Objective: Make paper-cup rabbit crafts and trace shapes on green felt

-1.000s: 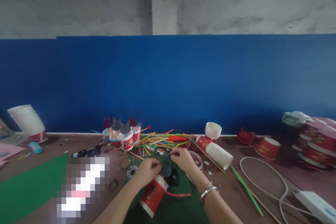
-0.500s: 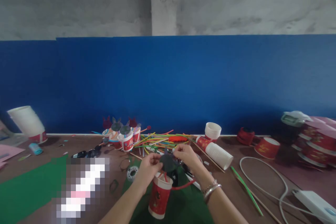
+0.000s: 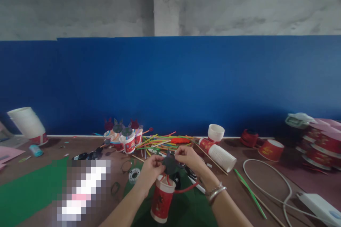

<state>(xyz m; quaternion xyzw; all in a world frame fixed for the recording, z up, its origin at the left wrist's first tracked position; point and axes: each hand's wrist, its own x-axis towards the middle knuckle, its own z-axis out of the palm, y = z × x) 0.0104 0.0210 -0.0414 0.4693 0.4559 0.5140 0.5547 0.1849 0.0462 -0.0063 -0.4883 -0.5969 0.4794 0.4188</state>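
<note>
A red paper cup [image 3: 162, 200] with a white rim stands on dark green paper [image 3: 186, 207] in front of me. Above its mouth is a dark round cutout [image 3: 169, 165] with pointed ears, and red strips run down from it into the cup. My left hand [image 3: 153, 170] pinches the cutout's left edge between thumb and fingers. At its upper right, my right hand [image 3: 188, 158] has its fingertips pressed together beside an ear; whatever they hold is too small to make out. A red pipe cleaner [image 3: 188, 188] sticks out to the right of the cup.
Behind my hands lies a pile of coloured pipe cleaners [image 3: 160, 142]. Decorated cups [image 3: 128, 143] stand at its left. A tape roll [image 3: 134, 175] is left of my left hand. Stacked cups [image 3: 222, 156], a white cable [image 3: 266, 194] and a power strip [image 3: 321, 206] lie right.
My right hand has shifted very slightly left, with its wrist a little further right. My left hand, the cutout and the cup have hardly moved.
</note>
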